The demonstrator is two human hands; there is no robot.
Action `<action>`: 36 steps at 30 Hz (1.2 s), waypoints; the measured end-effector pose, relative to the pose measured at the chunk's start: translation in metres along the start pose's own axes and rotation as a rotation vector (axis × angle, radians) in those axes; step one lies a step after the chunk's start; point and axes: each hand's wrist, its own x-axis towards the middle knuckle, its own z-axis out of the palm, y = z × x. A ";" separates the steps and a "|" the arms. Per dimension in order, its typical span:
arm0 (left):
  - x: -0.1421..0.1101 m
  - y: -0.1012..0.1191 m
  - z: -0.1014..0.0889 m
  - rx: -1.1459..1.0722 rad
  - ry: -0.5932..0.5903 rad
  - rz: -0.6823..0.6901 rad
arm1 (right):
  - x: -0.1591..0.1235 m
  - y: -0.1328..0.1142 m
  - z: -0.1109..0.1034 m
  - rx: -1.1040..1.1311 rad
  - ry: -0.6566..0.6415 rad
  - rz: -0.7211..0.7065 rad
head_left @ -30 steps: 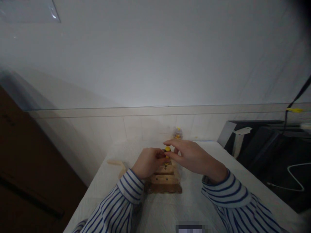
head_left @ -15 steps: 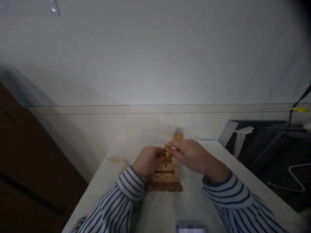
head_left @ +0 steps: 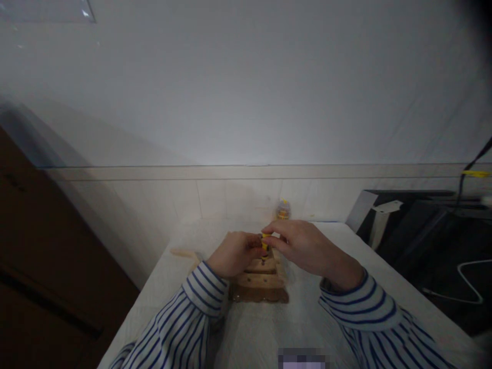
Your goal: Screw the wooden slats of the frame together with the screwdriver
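Note:
A small yellow-and-black screwdriver (head_left: pixel 265 246) stands upright over a light wooden piece with slats and dark holes (head_left: pixel 258 280). My left hand (head_left: pixel 239 252) pinches the screwdriver low on its body from the left. On its yellow top, the thumb and fingers of my right hand (head_left: pixel 298 245) are closed. The screwdriver's tip is close to a dark spot in the upper slat; whether it sits in a screw is too small to tell. A brown scalloped edge (head_left: pixel 260 295) forms the near side of the wooden piece.
A pale angled wooden part (head_left: pixel 185 253) lies left of my left hand on the white-covered table (head_left: pixel 253 335). Behind my right hand, a clear container with yellow (head_left: pixel 283 210) stands by the wall. Dark panels (head_left: pixel 415 225) and a white cable (head_left: pixel 459 277) are at the right.
My right fingers have come down and closed on the screwdriver's top, where they were spread apart around it. My left hand keeps its pinch, and the view has shifted slightly.

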 end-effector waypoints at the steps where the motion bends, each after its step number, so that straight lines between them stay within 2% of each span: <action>1: 0.000 0.000 0.000 0.000 0.000 -0.002 | 0.000 0.000 0.000 0.000 0.000 0.001; 15: 0.001 -0.009 0.010 -0.037 0.112 -0.028 | 0.000 -0.004 -0.001 -0.005 0.015 0.049; 23: 0.000 -0.006 0.007 -0.008 0.083 -0.039 | 0.000 -0.002 0.001 0.052 -0.022 0.009; 36: 0.000 -0.004 0.007 -0.004 0.063 0.007 | 0.000 -0.002 0.001 -0.041 -0.018 0.023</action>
